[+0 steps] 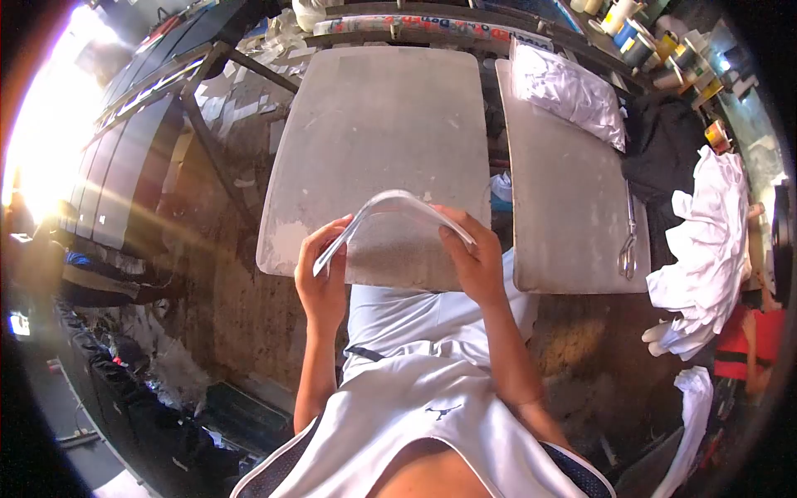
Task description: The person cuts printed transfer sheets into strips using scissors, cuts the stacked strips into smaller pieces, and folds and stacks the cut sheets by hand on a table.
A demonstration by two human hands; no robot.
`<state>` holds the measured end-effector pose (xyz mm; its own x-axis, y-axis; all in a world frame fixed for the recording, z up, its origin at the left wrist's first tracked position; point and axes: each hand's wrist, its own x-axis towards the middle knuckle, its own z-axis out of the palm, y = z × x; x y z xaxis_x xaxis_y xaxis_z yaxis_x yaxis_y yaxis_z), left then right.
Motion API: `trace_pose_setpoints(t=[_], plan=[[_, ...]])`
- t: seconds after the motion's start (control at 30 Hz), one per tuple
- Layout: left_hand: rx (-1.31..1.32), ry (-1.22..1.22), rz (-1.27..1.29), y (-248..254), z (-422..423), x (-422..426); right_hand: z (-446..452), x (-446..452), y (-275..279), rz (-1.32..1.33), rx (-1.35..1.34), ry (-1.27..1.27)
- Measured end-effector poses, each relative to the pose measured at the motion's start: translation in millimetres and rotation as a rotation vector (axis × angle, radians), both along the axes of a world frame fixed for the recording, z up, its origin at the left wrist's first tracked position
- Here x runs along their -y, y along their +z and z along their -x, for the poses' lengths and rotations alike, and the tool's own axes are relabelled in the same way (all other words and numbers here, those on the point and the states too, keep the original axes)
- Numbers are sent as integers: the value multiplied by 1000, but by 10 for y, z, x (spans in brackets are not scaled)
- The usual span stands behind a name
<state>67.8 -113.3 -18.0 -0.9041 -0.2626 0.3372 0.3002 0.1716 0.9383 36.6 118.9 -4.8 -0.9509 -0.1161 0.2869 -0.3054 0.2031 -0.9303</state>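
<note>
My left hand [322, 259] and my right hand [475, 257] grip the two ends of a thin white sheet or stack of sheets [398, 197]. It bows upward in an arch between them and is seen mostly edge-on, so I cannot tell whether it is paper or plastic. Fingers are closed round each end, thumbs on the inner side. Just beyond and under it lies a worn grey board [386, 124] with rounded corners, level with my lap.
A second grey board [564, 199] on the right carries metal scissors [628, 249] and a plastic bag of white cloth [573, 91]. Bunched white fabric [701, 241] hangs further right, near a person in red [751, 349]. Thread cones [635, 46] stand at the upper right.
</note>
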Motion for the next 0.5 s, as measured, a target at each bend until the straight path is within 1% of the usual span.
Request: trace_pose_setpoints(t=[0.03,0.07,0.1,0.13,0.17,0.2,0.27,0.3,0.37,0.4,0.43,0.47,0.5], plan=[[-8,2,-3,-16,23,-6,1,7,-97,10,49,-17],[-9,5,51,-48,41,-4,-8,14,-144,21,99,-36],[-8,6,107,-60,56,-4,-19,25,-114,21,94,-38],[130,32,26,-47,30,-11,-27,35,-57,-9,36,-26],[114,50,7,-155,43,14,-31,37,7,-40,-26,-12],[96,79,42,-103,11,-13,-26,20,77,0,-62,24],[31,98,111,-20,-10,-66,-61,27,105,0,-18,-14],[91,100,128,0,-28,-79,-57,7,25,-8,25,-31],[206,49,-27,-235,-41,-24,-40,-23,-110,-31,15,-26],[191,38,-31,-240,-63,-68,-28,-37,-96,-49,33,-1],[178,49,-119,-232,-92,-111,-20,-56,-69,-51,23,-7],[170,60,-202,-204,-111,-137,-27,-60,-31,-4,-9,40],[161,55,-196,-82,-111,-155,-25,-65,9,46,-45,88]])
